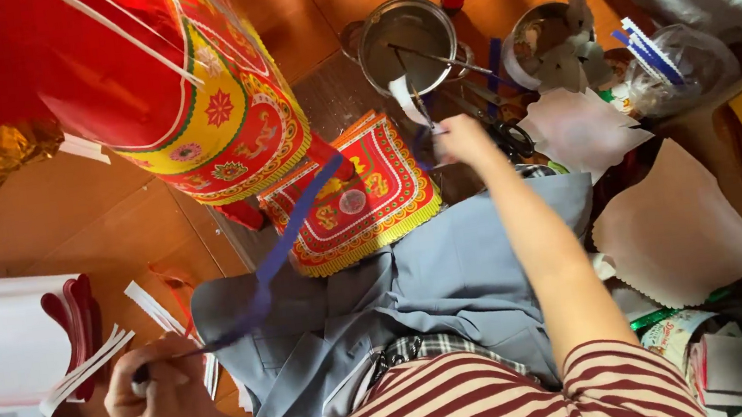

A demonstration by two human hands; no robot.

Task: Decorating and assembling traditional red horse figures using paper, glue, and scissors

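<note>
Pinching blue strip [286, 241] ends: my left hand [165, 404] closed on one, right hand [466, 142] on the other, just under steel pot [407, 32]. Red-yellow patterned card [356, 196] lies between.

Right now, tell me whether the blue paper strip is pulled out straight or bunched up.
Pulled out: the blue paper strip runs from the left hand toward the right hand.

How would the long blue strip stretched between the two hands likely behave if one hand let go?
The blue strip looks thin and flat like paper ribbon, so it would probably flop. It twists between the left hand and right hand, suggesting little stiffness. Being so narrow, it is likely very light and may tear easily.
</note>
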